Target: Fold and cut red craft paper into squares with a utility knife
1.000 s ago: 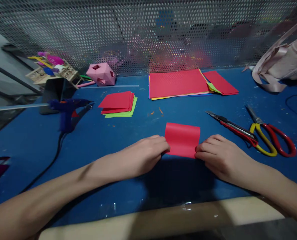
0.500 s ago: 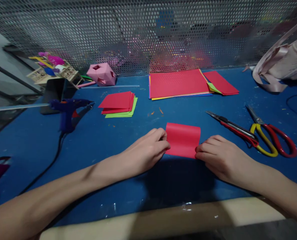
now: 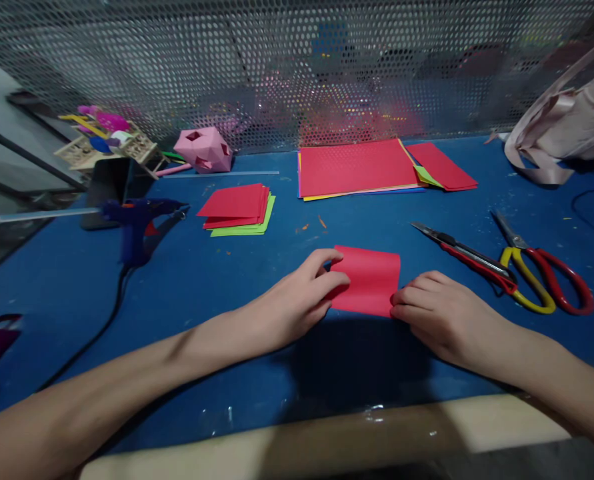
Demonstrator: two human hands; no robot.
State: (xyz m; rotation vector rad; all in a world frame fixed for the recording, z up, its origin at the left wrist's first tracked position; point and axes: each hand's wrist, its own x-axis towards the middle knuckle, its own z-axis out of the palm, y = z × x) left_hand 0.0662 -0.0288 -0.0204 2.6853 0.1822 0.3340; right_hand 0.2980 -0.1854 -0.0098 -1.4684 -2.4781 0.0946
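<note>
A folded piece of red paper (image 3: 369, 280) lies on the blue table in front of me, its far side curving over in a soft bend. My left hand (image 3: 309, 293) is at its left edge, fingers somewhat parted, with fingertips at the upper left corner and on the paper's face. At the lower right corner, my right hand (image 3: 437, 310) pinches the paper between thumb and curled fingers. The right thumb is mostly hidden. To the right of that hand lie a red and black utility knife (image 3: 469, 257) and scissors (image 3: 541, 273) with yellow and red handles.
A stack of red and green paper squares (image 3: 239, 207) sits left of centre. Larger coloured sheets (image 3: 357, 167) lie at the back. A blue glue gun (image 3: 137, 223) with its cord, a pink paper ball (image 3: 205, 150) and a bag (image 3: 571, 120) stand around the edges. Perforated metal (image 3: 267, 73) backs the table.
The fingers of my left hand have spread and shifted slightly onto the red paper, one reaching its upper left corner. The paper's bend looks flatter. My right hand has stayed put.
</note>
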